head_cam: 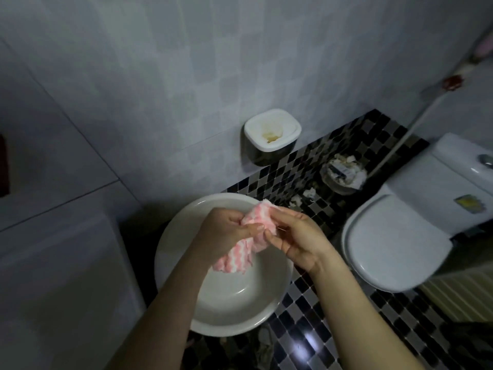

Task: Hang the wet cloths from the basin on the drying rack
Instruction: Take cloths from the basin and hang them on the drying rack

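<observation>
Forearms foremost; both hands pinch one pink-and-white striped cloth above the white basin: left hand mid-length, right hand at its bunched upper end. Long axis slants down-left. Drying rack unseen.

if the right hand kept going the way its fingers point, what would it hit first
The right hand points leftward, so it would probably meet the pink-and-white cloth it already pinches, then the left hand just behind it.

Bare forearms, sleeveless, ringless hands
</observation>
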